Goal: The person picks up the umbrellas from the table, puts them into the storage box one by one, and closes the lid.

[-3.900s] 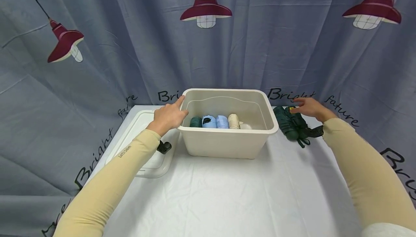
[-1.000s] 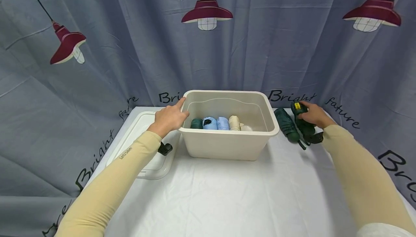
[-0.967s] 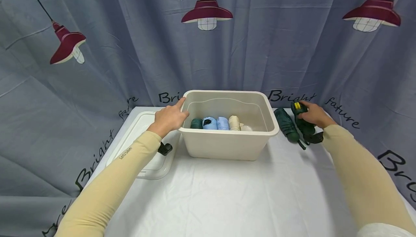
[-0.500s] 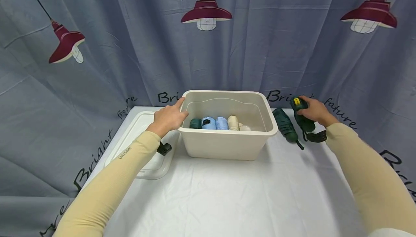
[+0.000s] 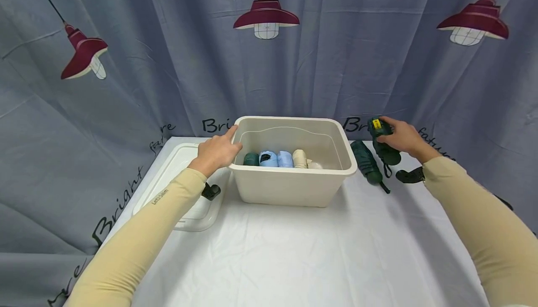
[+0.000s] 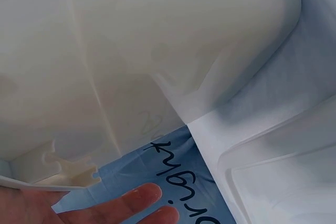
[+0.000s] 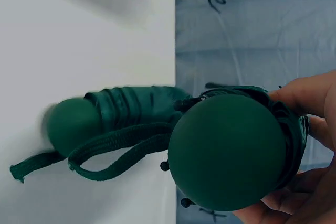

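Note:
In the head view, my right hand (image 5: 401,136) grips a dark green folding umbrella (image 5: 384,143) with a yellow label, raised above the table's far right corner. Its round green end cap (image 7: 226,153) fills the middle of the right wrist view, with fingers around the far side. A second dark green umbrella (image 5: 366,163) lies on the table just left of it, strap toward me. My left hand (image 5: 216,153) rests on the left rim of a cream plastic bin (image 5: 290,185); in the left wrist view its visible fingers (image 6: 139,198) are straight, outside the bin.
Inside the bin stand a dark green roll (image 5: 251,159), two light blue rolls (image 5: 285,159), a cream roll (image 5: 300,158) and a pale, unclear item (image 5: 315,164). A translucent lid (image 5: 174,162) lies left, partly under my left arm. A blue-grey curtain (image 5: 336,64) hangs behind.
My right hand first reached over the two umbrellas, then took hold of the right one. It has lifted that umbrella and moved it slightly left. My left hand stays on the bin rim.

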`<state>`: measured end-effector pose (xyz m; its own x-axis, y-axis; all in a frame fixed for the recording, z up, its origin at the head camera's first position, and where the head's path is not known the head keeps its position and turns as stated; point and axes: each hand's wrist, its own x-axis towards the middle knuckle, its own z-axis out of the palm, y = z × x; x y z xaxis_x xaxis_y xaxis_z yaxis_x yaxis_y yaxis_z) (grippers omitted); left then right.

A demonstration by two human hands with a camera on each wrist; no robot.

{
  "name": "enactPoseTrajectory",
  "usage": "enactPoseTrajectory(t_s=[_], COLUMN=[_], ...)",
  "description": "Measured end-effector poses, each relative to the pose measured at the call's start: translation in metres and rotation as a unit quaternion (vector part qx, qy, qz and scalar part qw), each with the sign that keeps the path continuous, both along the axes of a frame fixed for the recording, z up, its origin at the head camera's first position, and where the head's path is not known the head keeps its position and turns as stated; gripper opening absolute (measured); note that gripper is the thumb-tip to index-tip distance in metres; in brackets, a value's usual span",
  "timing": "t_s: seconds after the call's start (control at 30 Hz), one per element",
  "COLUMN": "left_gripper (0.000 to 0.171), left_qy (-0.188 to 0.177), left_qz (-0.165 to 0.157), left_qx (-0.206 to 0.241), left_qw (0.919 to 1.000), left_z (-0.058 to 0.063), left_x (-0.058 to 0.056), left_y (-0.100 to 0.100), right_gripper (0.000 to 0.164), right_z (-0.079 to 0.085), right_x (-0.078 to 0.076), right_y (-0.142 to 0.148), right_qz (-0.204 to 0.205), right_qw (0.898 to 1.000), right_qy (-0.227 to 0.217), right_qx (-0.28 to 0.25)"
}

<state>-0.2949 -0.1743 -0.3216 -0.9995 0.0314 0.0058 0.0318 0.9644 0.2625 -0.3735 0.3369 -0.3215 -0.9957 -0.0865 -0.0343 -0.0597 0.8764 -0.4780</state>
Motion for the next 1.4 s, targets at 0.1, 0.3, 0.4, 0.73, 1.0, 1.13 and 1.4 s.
enactPoseTrajectory(t_s=[0.1, 0.3, 0.4, 0.73, 1.0, 1.13, 1.4], left_gripper=[0.07, 0.07, 0.07, 0.07, 0.07, 0.07, 0.07], left_qy=[-0.001, -0.004, -0.006, -0.006, -0.005, -0.004, -0.007], left_qz=[0.0, -0.002, 0.0, -0.003, -0.003, -0.001, -0.001], left_qx=[0.0, 0.0, 0.0, 0.004, 0.007, 0.005, 0.005], left_qw=[1.0, 1.0, 1.0, 1.0, 1.0, 1.0, 1.0], left_z=[0.0, 0.0, 0.001, 0.001, -0.001, -0.001, 0.0], left_x=[0.0, 0.0, -0.001, 0.0, 0.0, 0.0, 0.0], left_y=[-0.001, -0.001, 0.0, -0.001, -0.002, -0.002, -0.001], right_gripper=[0.084, 0.084, 0.083, 0.081, 0.08, 0.08, 0.079], right_z=[0.006, 0.02, 0.029, 0.048, 0.058, 0.063, 0.069], right_x=[0.003, 0.009, 0.014, 0.03, 0.034, 0.035, 0.04], right_y=[-0.007, -0.02, -0.029, -0.059, -0.076, -0.083, -0.097], right_qz=[0.008, 0.026, 0.034, 0.054, 0.055, 0.061, 0.074], right_qw=[1.0, 1.0, 0.999, 0.998, 0.998, 0.998, 0.997], right_qy=[0.003, 0.007, 0.012, 0.027, 0.031, 0.023, 0.017], right_qx=[0.001, -0.001, 0.001, -0.003, 0.004, 0.009, 0.026])
